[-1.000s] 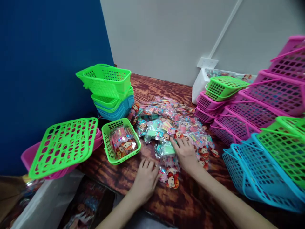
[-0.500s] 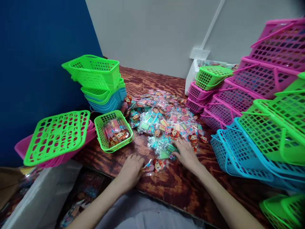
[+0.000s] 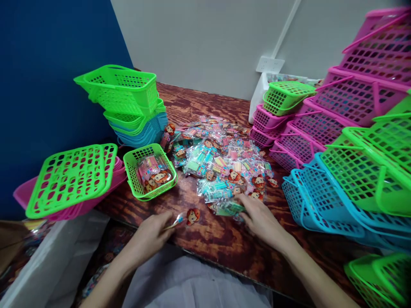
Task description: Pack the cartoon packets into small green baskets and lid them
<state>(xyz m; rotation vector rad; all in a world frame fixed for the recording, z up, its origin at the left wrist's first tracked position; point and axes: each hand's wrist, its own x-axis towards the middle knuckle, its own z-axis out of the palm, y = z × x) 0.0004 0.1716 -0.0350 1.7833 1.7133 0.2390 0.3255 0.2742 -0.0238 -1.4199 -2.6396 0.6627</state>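
A heap of small clear packets with cartoon-face toys (image 3: 221, 160) lies in the middle of the dark wooden table (image 3: 224, 244). My left hand (image 3: 150, 233) is at the table's near edge, its fingers pinched on one packet with a red-haired face (image 3: 189, 217). My right hand (image 3: 261, 218) rests on the near side of the heap, fingers curled over a green-tinted packet (image 3: 229, 208). A small green basket (image 3: 149, 171) with several packets in it stands to the left of the heap.
Stacked green and blue baskets (image 3: 131, 107) stand at the back left. Green and pink lids (image 3: 70, 177) lie at the left edge. Tall leaning stacks of pink, blue and green baskets (image 3: 346, 145) fill the right side. A white tub (image 3: 266, 85) sits by the wall.
My left hand has drawn one packet out of the heap toward the near edge. My right hand has slid back to the heap's near side. The camera has shifted right and down.
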